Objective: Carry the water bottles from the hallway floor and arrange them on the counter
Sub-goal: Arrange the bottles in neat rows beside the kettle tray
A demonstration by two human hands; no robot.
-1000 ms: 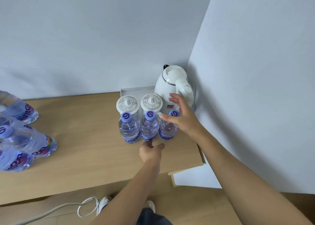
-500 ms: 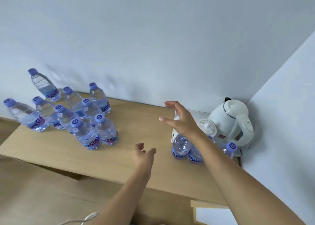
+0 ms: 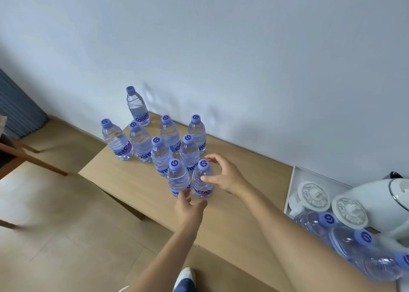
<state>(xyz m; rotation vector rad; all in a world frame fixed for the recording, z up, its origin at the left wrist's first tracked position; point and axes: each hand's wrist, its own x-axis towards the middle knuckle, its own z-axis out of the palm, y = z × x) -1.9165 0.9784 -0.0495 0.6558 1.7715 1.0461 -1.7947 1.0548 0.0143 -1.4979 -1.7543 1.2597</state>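
Hands are both spread, reaching for the two nearest loose bottles, right hand (image 3: 223,176) cupping around one bottle (image 3: 202,179) without a grip yet, left hand (image 3: 190,207) just below its neighbour (image 3: 178,179). Probably to shift them to the row (image 3: 345,236) by the kettle (image 3: 394,207) at the counter's (image 3: 137,187) right end. Half a second ago both hands hung mid-counter, well short of the cluster.

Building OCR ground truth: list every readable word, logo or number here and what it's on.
"G" swirl logo: purple bottle caps, e.g. front-right cap.
"Gante"-like purple brand word, cut off by the curve: bottle labels, e.g. back bottle label, left bottle label.
Small print on the labels: too blurred to read.
Cup lids: embossed pattern, no legible text.
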